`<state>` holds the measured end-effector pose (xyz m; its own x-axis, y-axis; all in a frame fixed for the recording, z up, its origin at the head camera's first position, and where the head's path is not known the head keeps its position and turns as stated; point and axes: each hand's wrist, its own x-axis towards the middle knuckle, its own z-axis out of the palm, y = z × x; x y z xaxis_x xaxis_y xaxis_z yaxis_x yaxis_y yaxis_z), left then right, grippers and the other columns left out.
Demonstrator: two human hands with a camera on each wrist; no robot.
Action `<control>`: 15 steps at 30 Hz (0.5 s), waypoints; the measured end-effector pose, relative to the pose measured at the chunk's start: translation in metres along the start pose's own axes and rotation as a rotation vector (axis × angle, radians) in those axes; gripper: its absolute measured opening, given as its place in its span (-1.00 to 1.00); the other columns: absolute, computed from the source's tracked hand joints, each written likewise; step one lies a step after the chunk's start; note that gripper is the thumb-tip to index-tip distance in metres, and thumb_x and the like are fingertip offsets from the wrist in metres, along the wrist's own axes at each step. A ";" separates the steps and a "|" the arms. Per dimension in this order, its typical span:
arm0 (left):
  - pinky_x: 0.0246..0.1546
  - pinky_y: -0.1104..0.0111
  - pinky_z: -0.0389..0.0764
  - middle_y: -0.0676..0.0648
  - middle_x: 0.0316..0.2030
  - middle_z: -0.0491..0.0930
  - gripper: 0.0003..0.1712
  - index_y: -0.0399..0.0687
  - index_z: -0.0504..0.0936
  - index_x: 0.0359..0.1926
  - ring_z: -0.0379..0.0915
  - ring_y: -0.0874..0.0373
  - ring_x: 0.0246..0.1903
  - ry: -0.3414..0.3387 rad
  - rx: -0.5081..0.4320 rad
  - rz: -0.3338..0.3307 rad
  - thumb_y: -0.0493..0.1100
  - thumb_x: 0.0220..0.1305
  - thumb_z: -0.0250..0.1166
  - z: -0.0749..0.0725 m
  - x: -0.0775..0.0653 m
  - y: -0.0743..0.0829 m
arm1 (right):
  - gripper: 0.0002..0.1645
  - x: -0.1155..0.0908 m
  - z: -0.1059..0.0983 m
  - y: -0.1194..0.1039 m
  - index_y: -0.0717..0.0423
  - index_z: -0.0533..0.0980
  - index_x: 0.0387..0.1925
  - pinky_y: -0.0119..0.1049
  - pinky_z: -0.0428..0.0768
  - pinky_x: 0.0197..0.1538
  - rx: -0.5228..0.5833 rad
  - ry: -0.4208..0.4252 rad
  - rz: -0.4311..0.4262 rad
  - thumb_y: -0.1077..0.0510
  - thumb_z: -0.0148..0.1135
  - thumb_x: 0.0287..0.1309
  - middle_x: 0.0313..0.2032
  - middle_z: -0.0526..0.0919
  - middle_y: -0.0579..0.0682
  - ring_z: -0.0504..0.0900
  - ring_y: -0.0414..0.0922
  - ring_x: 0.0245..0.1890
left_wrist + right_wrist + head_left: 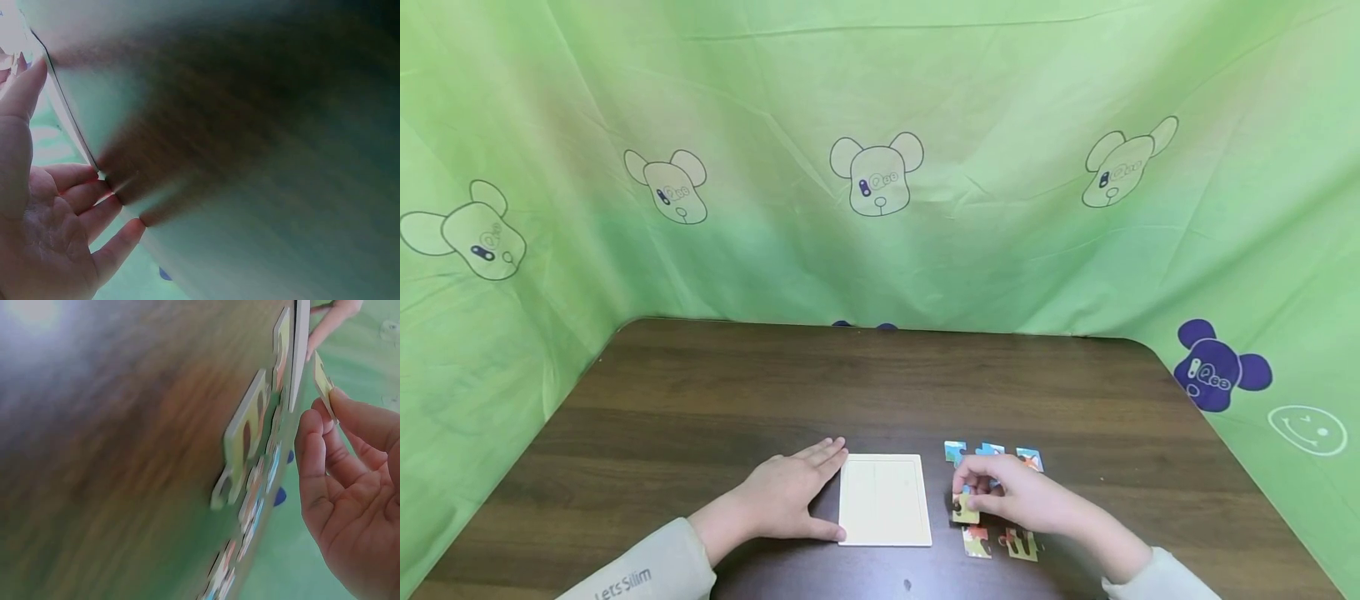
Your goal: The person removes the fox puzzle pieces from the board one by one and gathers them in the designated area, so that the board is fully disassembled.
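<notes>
A pale square puzzle tray with a raised rim lies on the table. My left hand rests at its left side, fingers straight, with thumb and fingertips touching the edge; the left wrist view shows the palm and fingertips on the tabletop. Between the thumb and fingers of my right hand is a yellowish jigsaw piece. In the right wrist view that pinched piece is held up off the table. Beneath and around this hand lie several loose jigsaw pieces, partly hidden by it.
Behind the right hand, a row of blue-toned pieces lies on the dark wooden table. A red and yellow piece is nearer the front. Green cloth with bear-head drawings hangs around the table's back and sides.
</notes>
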<state>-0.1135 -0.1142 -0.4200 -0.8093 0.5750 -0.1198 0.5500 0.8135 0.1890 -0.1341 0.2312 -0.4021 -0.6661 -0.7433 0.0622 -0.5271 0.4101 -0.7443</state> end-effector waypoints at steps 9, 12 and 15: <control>0.16 -0.04 0.53 -0.06 0.51 0.21 0.17 -0.12 0.27 0.47 0.15 0.08 0.49 0.004 -0.006 0.000 0.50 0.02 0.30 -0.001 -0.001 0.001 | -0.83 -0.018 -0.009 0.009 -0.02 0.54 -0.25 -0.45 0.48 -0.37 -0.023 0.036 -0.010 0.32 0.27 0.21 -0.43 0.55 -0.14 0.46 -0.39 -0.38; 0.15 -0.05 0.54 -0.06 0.51 0.21 0.17 -0.12 0.27 0.47 0.15 0.08 0.49 0.003 -0.004 -0.001 0.50 0.02 0.30 -0.001 -0.001 0.001 | -0.81 -0.024 -0.013 0.011 -0.04 0.53 -0.24 -0.45 0.49 -0.36 -0.015 0.047 -0.005 0.32 0.27 0.21 -0.42 0.55 -0.15 0.48 -0.36 -0.38; 0.14 -0.06 0.54 -0.06 0.51 0.21 0.17 -0.12 0.27 0.47 0.15 0.08 0.49 0.002 -0.004 -0.002 0.50 0.02 0.30 -0.002 -0.001 0.001 | -0.78 -0.029 -0.016 0.013 -0.07 0.54 -0.23 -0.44 0.49 -0.36 -0.017 0.060 -0.013 0.33 0.26 0.21 -0.41 0.56 -0.15 0.50 -0.32 -0.38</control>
<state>-0.1126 -0.1142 -0.4183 -0.8109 0.5731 -0.1181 0.5475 0.8143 0.1927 -0.1305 0.2667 -0.4028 -0.6894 -0.7156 0.1122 -0.5445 0.4098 -0.7318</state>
